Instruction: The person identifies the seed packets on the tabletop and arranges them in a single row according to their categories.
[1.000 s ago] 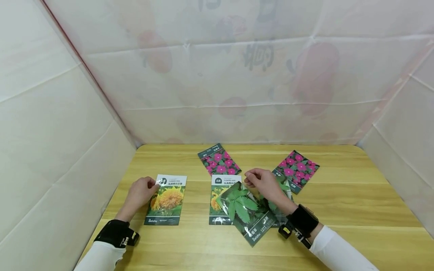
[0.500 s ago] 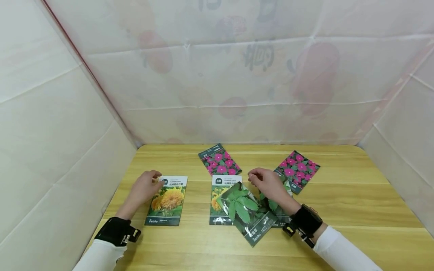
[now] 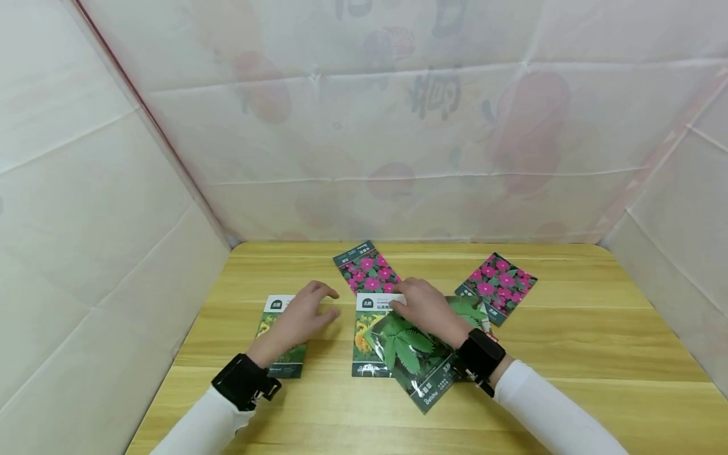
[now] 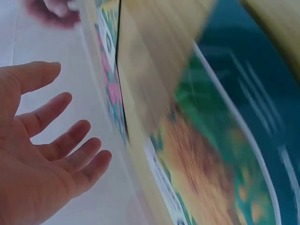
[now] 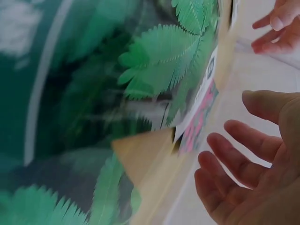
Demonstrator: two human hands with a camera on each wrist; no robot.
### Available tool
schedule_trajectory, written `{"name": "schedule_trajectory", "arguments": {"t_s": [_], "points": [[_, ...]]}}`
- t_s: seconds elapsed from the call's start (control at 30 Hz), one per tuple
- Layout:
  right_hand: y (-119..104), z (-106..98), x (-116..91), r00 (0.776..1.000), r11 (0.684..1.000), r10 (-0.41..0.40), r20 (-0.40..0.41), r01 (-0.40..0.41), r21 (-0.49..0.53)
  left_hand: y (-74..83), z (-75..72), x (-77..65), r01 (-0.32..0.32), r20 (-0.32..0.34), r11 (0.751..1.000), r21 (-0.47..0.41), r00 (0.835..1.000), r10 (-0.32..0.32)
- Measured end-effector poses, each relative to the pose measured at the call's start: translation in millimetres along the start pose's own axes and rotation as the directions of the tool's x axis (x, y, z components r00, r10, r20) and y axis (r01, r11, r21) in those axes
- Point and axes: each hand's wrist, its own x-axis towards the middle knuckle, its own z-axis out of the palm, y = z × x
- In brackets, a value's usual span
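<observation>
My left hand [image 3: 301,316] hovers over a seed packet with a yellow sunflower picture [image 3: 291,370], partly hiding it. In the left wrist view the fingers [image 4: 56,145] are spread and loosely bent, holding nothing. My right hand [image 3: 428,308] is above the middle cluster of packets, fingers relaxed, with nothing gripped in the right wrist view. Beneath it a green-leaf seed packet [image 3: 406,357] lies slanted across a second sunflower packet [image 3: 364,368]. Another green-leaf packet [image 3: 467,308] is partly covered by the right hand and wrist.
One pink-flower seed packet [image 3: 366,268] lies behind the middle sunflower packet. A second pink-flower packet [image 3: 500,284] lies at the right. All rest on a wooden table [image 3: 580,354], with pale fabric walls [image 3: 364,139] around its back and sides.
My left hand has moved right, away from the left sunflower packet's upper edge and across it. The right hand has shifted left over the middle packets. The packets have stayed nearly in place.
</observation>
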Motion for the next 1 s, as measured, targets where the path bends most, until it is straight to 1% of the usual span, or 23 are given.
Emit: {"name": "schedule_trajectory", "arguments": {"t_s": [0.1, 0.17, 0.37, 0.57, 0.73, 0.87, 1.0], "points": [[-1.4, 5.1, 5.3, 1.0, 0.999, -0.009, 0.018, 0.009, -0.036, 8.1, 10.7, 5.0, -0.037, 0.029, 0.999, -0.015, 0.999, 0.038], [-1.2, 8.4, 8.7, 1.0, 0.998, -0.005, 0.028, 0.007, -0.054, 11.1, 17.1, 7.5, -0.051, 0.04, 0.999, -0.018, 0.998, 0.052], [-3.8, 16.8, 17.9, 0.998, 0.99, 0.023, 0.064, -0.014, -0.141, 12.0, 27.6, 10.5, -0.032, 0.063, 0.999, -0.034, 0.997, 0.034], [-7.1, 21.4, 23.0, 0.996, 0.979, 0.043, 0.073, -0.027, -0.202, 8.9, 31.1, 10.4, -0.024, 0.062, 0.999, -0.021, 0.998, 0.025], [-7.1, 24.4, 22.6, 0.996, 0.969, 0.048, 0.071, -0.029, -0.247, 8.5, 31.8, 9.6, -0.026, 0.061, 0.999, -0.033, 0.998, 0.028], [-5.7, 25.1, 22.6, 0.996, 0.967, 0.056, 0.072, -0.036, -0.252, 8.8, 32.9, 9.5, -0.013, 0.057, 1.0, -0.025, 0.998, 0.015], [-2.4, 23.8, 24.7, 0.993, 0.973, 0.073, 0.09, -0.051, -0.224, 8.9, 33.2, 10.0, -0.002, 0.044, 1.0, -0.014, 0.999, 0.003]]}}
